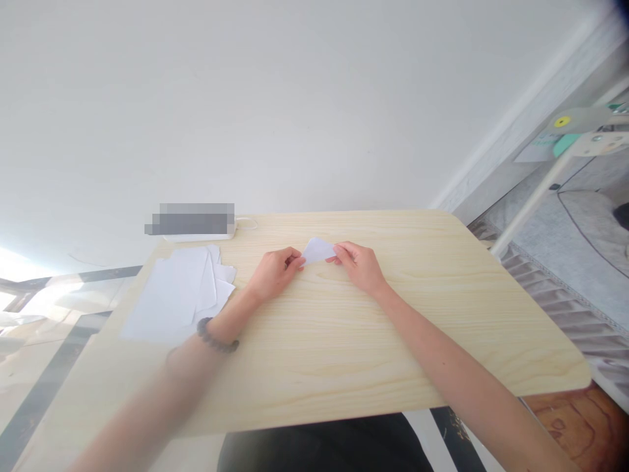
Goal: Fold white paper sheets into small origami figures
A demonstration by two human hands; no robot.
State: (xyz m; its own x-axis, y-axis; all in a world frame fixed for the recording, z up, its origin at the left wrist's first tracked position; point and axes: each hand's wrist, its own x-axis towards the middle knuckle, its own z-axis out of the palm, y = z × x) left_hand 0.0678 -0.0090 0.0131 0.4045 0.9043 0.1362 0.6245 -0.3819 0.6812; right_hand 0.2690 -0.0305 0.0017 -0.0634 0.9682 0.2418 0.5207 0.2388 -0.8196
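Note:
A small folded piece of white paper (318,250) rests on the light wooden table (344,354), held between both hands near the far middle. My left hand (274,272) pinches its left corner, fingers curled together. My right hand (358,263) pinches its right edge with thumb and forefinger. A dark beaded bracelet (216,339) sits on my left wrist.
A loose stack of white paper sheets (177,294) lies on the table's left side. Behind it, at the far edge against the white wall, sits a white device with a cable (201,236). To the right stand a white pole (535,200) and a grey rug (580,249).

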